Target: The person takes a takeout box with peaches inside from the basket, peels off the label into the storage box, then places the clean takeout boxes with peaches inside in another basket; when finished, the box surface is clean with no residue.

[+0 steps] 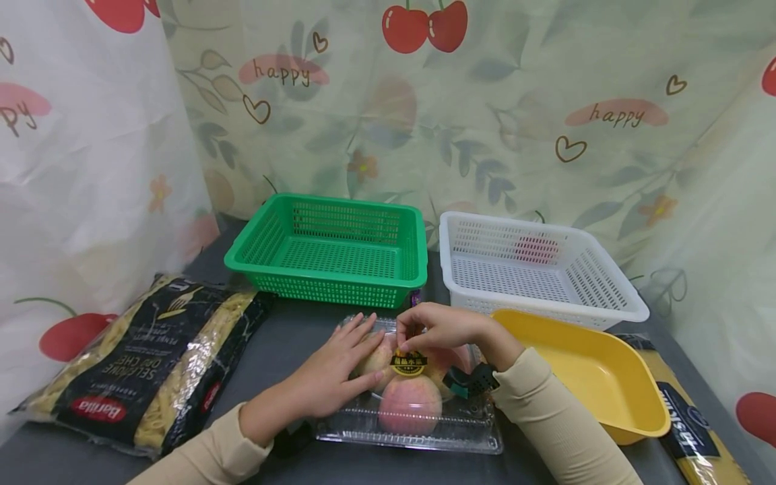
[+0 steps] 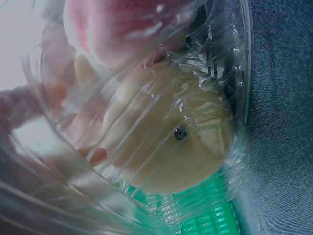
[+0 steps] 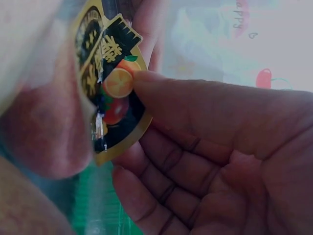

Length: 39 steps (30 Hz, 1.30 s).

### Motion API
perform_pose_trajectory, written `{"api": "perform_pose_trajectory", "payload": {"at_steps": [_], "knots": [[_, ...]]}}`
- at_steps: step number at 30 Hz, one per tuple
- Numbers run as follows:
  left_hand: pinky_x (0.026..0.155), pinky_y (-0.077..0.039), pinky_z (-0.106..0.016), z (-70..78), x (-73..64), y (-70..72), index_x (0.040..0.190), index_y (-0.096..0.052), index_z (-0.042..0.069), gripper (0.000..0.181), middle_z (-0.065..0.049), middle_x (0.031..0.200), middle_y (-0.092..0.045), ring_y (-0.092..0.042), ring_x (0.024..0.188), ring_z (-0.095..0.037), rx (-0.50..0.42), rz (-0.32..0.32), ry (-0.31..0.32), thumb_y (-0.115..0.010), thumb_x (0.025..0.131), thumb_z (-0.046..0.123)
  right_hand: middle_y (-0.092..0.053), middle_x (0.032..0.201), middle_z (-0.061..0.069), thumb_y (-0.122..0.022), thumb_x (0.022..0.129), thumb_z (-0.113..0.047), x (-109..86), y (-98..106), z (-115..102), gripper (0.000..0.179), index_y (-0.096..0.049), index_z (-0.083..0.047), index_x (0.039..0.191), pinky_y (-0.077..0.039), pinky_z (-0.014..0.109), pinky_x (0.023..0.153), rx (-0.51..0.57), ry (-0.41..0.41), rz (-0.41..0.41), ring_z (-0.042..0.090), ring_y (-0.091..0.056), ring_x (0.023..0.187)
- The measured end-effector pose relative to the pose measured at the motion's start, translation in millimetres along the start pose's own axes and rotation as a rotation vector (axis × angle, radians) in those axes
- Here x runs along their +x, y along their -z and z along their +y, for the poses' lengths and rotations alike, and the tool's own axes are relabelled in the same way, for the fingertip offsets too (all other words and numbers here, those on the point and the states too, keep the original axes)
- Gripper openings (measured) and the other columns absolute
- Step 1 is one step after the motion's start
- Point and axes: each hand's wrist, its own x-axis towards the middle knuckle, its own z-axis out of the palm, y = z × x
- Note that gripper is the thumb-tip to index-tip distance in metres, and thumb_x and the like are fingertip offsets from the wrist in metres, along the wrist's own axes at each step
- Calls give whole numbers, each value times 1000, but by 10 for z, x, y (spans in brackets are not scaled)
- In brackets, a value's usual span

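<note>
A clear plastic fruit box (image 1: 442, 439) with several peaches (image 1: 410, 406) inside lies in front of me. My left hand (image 1: 333, 377) rests on the left of its lid, fingers extended. With thumb and forefinger, my right hand (image 1: 448, 327) pinches the edge of a black and gold sticker (image 1: 409, 364) over the lid's middle. In the right wrist view, the sticker (image 3: 115, 105) shows printed fruit and stands partly raised beside the thumb tip. The left wrist view looks through shiny, creased plastic at a pale peach (image 2: 166, 137) and a pinker one above it.
Behind the box stand a green basket (image 1: 339, 288) and a white basket (image 1: 539, 302). A yellow basin (image 1: 600, 377) is right of the box, beside a packet of pasta (image 1: 691, 417). At the left lies a large Barilla pasta bag (image 1: 145, 357). Patterned curtains (image 1: 364, 121) enclose the table.
</note>
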Motion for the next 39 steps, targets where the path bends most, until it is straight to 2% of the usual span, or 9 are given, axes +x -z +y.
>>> {"api": "perform_pose_trajectory", "payload": {"at_steps": [13, 25, 31, 39], "knots": [[116, -9, -53, -6, -4, -2, 146, -33, 13, 63, -5, 157, -14, -6, 145, -27, -18, -10, 5, -45, 94, 48, -54, 78, 0, -56, 93, -12, 7, -4, -1, 9, -57, -5, 87, -43, 20, 64, -9, -6, -9, 12, -49, 71], [116, -8, -54, -3, 0, 0, 146, -32, 13, 63, -4, 157, -13, -4, 146, -27, -16, -18, 8, -45, 95, 47, -53, 79, 2, -54, 94, -13, -7, 12, 45, 11, -55, -3, 89, -42, 22, 66, 57, 24, -33, 15, -49, 74], [115, -9, -55, 1, 3, -5, 146, -31, 13, 63, -5, 157, -13, -4, 146, -27, -9, -15, 5, -45, 94, 47, -53, 82, 2, -51, 95, -12, -27, 23, 85, 12, -54, -1, 91, -44, 22, 68, 114, 14, -27, 17, -50, 76], [115, -10, -56, -3, 0, -8, 146, -32, 13, 64, -5, 157, -13, -4, 146, -28, -1, -11, 10, -46, 94, 47, -58, 85, 5, -55, 93, -10, -16, 37, 110, 11, -58, 0, 92, -47, 24, 71, 145, 19, -12, 18, -52, 78]]}}
